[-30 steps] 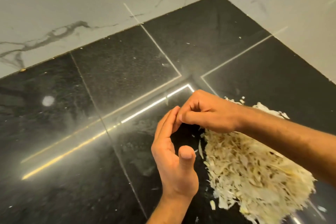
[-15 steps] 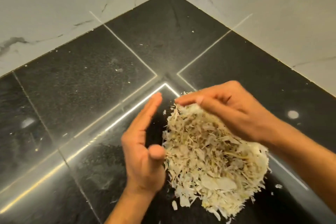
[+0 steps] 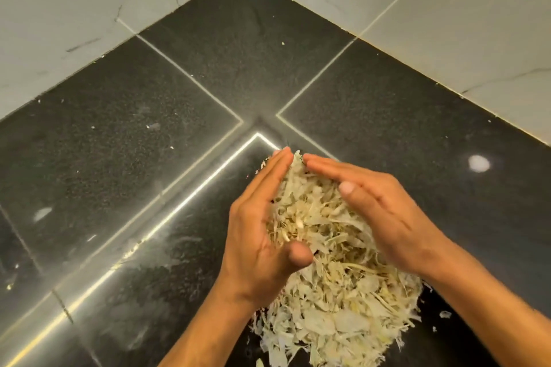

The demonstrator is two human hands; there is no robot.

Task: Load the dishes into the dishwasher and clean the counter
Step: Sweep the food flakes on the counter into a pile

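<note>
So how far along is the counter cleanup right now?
Done: the scraps are gathered into one pile on the counter. In hand: the left hand and right hand press in on the pile from both sides, fingers straight. Left: lifting the pile away and clearing stray bits nearby. No dishes or dishwasher in view.

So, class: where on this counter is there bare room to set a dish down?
Bare dark counter runs left of the left hand toward the marble wall, with stray crumbs. Crowded: the pile of scraps, pressed between both hands; right hand.
</note>
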